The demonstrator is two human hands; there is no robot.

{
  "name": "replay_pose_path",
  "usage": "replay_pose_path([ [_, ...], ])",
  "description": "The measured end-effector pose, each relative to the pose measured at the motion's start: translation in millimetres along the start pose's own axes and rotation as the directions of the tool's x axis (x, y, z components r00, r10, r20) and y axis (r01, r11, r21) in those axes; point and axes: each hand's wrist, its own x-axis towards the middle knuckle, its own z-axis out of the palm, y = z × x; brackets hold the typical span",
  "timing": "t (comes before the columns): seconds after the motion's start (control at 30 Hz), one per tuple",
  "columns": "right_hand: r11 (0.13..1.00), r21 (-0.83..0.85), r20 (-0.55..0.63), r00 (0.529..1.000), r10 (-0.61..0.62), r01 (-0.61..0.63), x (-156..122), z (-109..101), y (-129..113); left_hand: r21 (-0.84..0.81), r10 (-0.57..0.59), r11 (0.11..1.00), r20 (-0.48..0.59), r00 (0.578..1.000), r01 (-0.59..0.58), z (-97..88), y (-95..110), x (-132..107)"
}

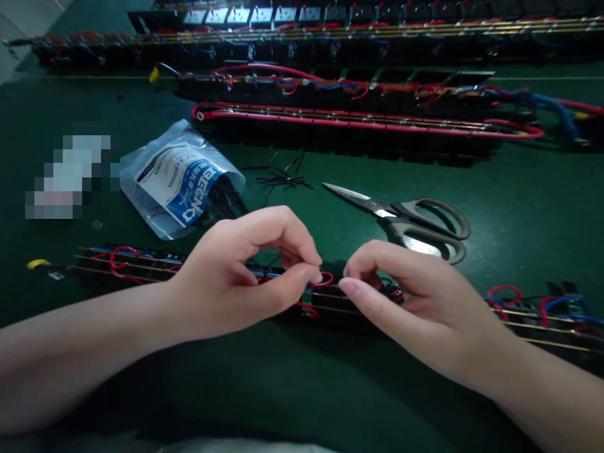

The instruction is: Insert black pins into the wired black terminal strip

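Note:
A long black strip assembly with brass rails and red and blue wires lies across the green table in front of me. My left hand pinches a red wire loop at the strip's middle with thumb and forefinger. My right hand is closed just to the right, its fingers curled over the strip's wires; what they hold is hidden.
Scissors lie shut behind my right hand. A plastic bag of black cable ties sits at the left, with loose black tie offcuts beside it. More wired strips lie in rows at the back.

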Motion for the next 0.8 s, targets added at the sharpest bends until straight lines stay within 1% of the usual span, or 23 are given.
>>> replay_pose_path([
  [0.07, 1.000, 0.022, 0.002, 1.000, 0.006, -0.006, 0, -1, -2, 0.009, -0.035, 0.999, 0.014, 0.999, 0.035, 2.5, -7, 2],
  [0.13, 0.998, 0.041, 0.009, 0.999, 0.052, -0.052, 2, -1, -3, 0.012, -0.069, 0.998, 0.023, 0.997, 0.068, 3.4, -12, 5],
  [0.23, 0.993, 0.049, -0.016, 0.994, 0.107, -0.107, 3, -2, -3, 0.021, -0.160, 0.987, 0.026, 0.987, 0.160, 3.6, -11, 11],
  [0.33, 0.990, 0.067, -0.074, 0.989, 0.126, -0.121, 4, -2, -2, 0.047, -0.234, 0.972, 0.043, 0.971, 0.232, 3.4, -8, 16],
  [0.5, 0.977, 0.159, -0.102, 0.982, 0.161, -0.143, 4, -4, -1, 0.062, -0.227, 0.973, 0.105, 0.968, 0.221, 2.6, -9, 20],
  [0.6, 0.974, 0.192, -0.121, 0.982, 0.148, -0.123, 1, -5, 1, 0.063, -0.201, 0.979, 0.135, 0.970, 0.194, 2.0, -11, 20],
  [0.8, 0.969, 0.232, -0.135, 0.983, 0.124, -0.090, 4, -4, 8, 0.054, -0.192, 0.981, 0.197, 0.961, 0.185, 2.4, -12, 19],
])
